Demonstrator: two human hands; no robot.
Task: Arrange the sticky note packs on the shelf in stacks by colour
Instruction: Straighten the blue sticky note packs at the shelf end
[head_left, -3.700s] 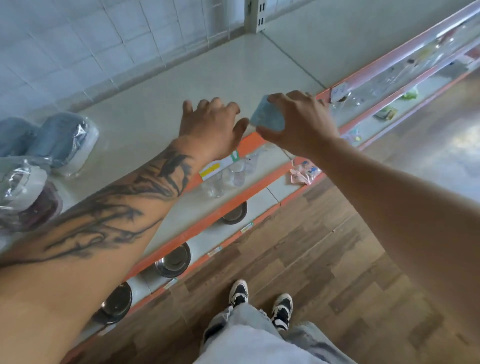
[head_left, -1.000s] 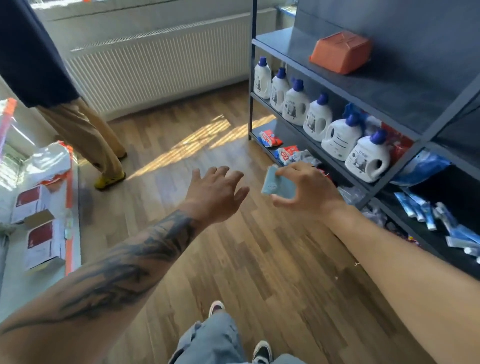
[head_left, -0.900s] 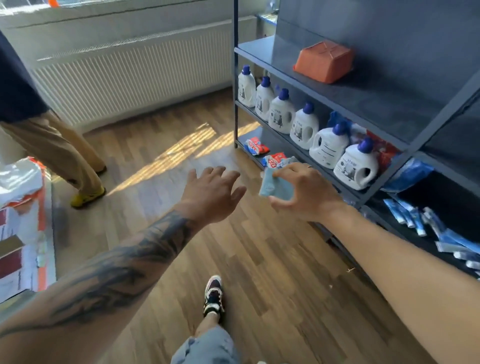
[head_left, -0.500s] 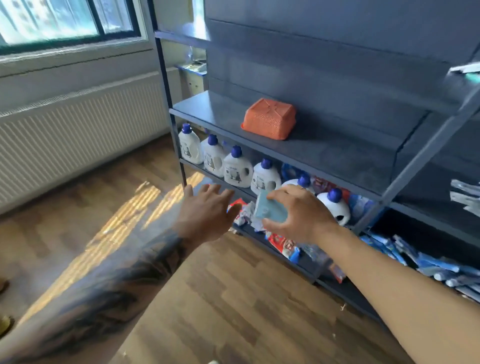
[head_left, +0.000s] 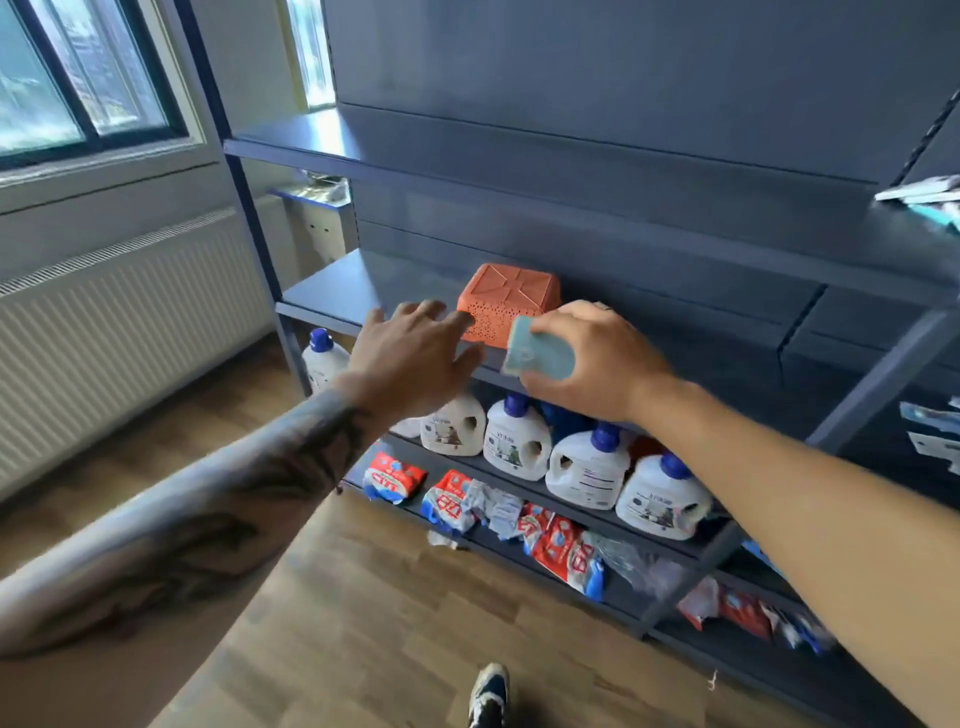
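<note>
**Blue pack carried up to the shelf**

Nearest you, your shoe (head_left: 488, 696) stood on the wooden floor (head_left: 363, 639), and both forearms reached forward over it. Your left hand (head_left: 410, 358) was spread, fingers straight and holding nothing, hovering at the front edge of the dark shelf (head_left: 332, 291). Your right hand (head_left: 587, 364) pinched the blue sticky note pack (head_left: 540, 356) between thumb and curled fingers, holding it in the air just in front of that shelf edge, not yet set down.

Just behind both hands sat an upturned orange basket (head_left: 509, 299) on the same shelf. On the level below stood the white detergent bottles (head_left: 587, 467), with red pouches (head_left: 556, 545) lower down.

No other note packs showed on this shelf, so you could have started a stack in the wrong spot. The basket crowded the landing space; your knuckles might have knocked it back. Released at the lip, the pack could have tipped off onto the bottles.
</note>
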